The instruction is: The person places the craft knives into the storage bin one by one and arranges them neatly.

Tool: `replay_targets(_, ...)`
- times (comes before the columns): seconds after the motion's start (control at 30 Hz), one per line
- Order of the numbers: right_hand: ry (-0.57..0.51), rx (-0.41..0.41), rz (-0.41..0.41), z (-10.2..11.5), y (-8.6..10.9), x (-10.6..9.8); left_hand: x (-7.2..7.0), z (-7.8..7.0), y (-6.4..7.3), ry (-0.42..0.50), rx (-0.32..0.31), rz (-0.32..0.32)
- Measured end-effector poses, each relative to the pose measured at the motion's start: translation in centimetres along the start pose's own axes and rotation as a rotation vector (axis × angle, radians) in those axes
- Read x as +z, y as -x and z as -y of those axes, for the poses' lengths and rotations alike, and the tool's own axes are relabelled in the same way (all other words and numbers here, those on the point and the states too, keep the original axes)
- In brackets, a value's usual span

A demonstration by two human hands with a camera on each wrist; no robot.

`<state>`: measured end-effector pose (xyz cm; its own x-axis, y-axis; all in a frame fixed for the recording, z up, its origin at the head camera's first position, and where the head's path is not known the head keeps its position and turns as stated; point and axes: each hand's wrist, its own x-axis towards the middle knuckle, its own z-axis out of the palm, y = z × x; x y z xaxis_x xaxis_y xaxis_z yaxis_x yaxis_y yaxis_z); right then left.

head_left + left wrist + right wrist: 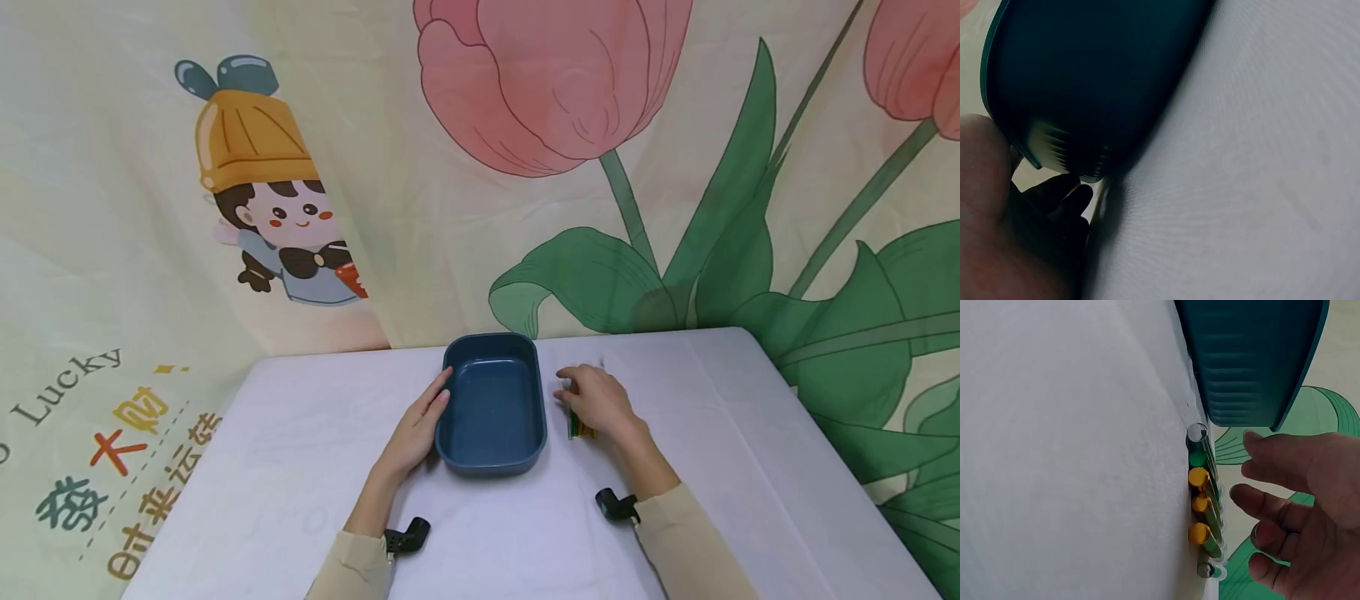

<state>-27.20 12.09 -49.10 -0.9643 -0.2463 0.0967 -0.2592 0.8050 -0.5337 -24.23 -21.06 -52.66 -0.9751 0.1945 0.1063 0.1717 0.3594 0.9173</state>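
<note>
A dark blue rectangular plastic bin [495,408] stands on the white-covered table. My left hand [414,432] holds its left side, with thumb and forefinger at the rim; lower fingers [1063,194] are by the outer wall in the left wrist view. To the bin's right, several small shiny cylinders [576,427] lie side by side in a row. Their ends [1199,478] look orange, green and silvery; their exact kind is unclear. Over that row hovers my right hand [598,400], fingers loosely bent and apart, partly hiding it from above. Nothing shows between these fingers in the right wrist view.
A white cloth covers the table [322,467]. Behind it hangs a printed backdrop [420,208] with tulips and a cartoon figure, close to the bin's far end. Each wrist carries a small black camera [617,505].
</note>
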Motion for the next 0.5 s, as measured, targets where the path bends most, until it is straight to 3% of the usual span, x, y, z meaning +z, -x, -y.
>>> replay_targets(0.5, 0.097, 0.001, -0.010, 0.29, -0.16, 0.65, 0.15, -0.14, 0.03, -0.003, -0.003, -0.005)
